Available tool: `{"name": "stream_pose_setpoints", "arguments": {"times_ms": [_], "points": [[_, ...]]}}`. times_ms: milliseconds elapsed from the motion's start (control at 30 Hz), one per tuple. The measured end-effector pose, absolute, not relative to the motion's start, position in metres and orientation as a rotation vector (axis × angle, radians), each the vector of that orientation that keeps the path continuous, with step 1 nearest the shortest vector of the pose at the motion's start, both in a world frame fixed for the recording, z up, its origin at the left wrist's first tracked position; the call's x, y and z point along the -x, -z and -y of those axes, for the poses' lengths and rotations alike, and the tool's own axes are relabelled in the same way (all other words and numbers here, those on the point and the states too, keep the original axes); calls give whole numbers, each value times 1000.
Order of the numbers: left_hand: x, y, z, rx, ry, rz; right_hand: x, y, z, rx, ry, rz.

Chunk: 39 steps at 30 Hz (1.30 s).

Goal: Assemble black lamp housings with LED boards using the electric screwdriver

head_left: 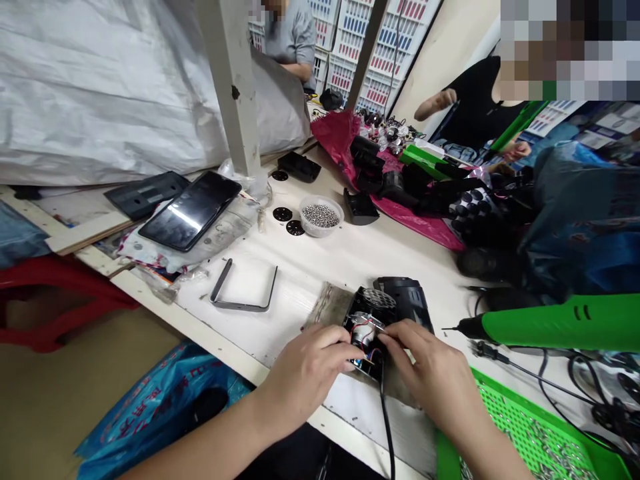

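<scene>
An opened black appliance housing point(373, 298) lies on a worn board, with a silver motor, red and blue wires and a round grille showing inside. My left hand point(313, 363) is at its lower left edge, thumb and fingers closed on the housing near a small circuit board. From the right, my right hand point(425, 360) reaches in with thumb and forefinger pinched beside the motor; what lies between those fingertips is too small to make out. A black cord point(385, 420) runs from the housing toward me. Touching its far side is another black casing point(407, 297).
A green electric screwdriver point(560, 323) points in from the right, above a green basket point(445, 447) of small metal parts. Farther back stand a bowl of steel balls point(320, 217), a black phone point(193, 210) and a U-shaped frame point(245, 307). Two people sit beyond.
</scene>
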<state>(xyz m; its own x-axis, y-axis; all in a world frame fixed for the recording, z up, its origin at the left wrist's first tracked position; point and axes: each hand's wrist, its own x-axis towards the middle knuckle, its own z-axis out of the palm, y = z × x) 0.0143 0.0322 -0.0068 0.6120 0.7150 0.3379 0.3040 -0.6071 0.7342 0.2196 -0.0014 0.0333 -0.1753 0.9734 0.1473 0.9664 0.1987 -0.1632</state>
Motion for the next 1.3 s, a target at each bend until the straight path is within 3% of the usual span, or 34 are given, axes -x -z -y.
{"name": "stream_pose_setpoints", "arguments": {"times_ms": [100, 300, 667, 1300], "points": [[-11, 9, -37, -2144, -788, -773, -220, -38, -5, 1869, 17, 2361], [-9, 9, -43, -2039, -755, -768, -231, -37, -6, 1763, -198, 2330], [-14, 7, -37, -2141, -875, -772, -216, -51, -6, 1748, 269, 2490], [-17, 6, -37, -2178, -912, -768, -217, -44, -9, 1742, 293, 2479]]}}
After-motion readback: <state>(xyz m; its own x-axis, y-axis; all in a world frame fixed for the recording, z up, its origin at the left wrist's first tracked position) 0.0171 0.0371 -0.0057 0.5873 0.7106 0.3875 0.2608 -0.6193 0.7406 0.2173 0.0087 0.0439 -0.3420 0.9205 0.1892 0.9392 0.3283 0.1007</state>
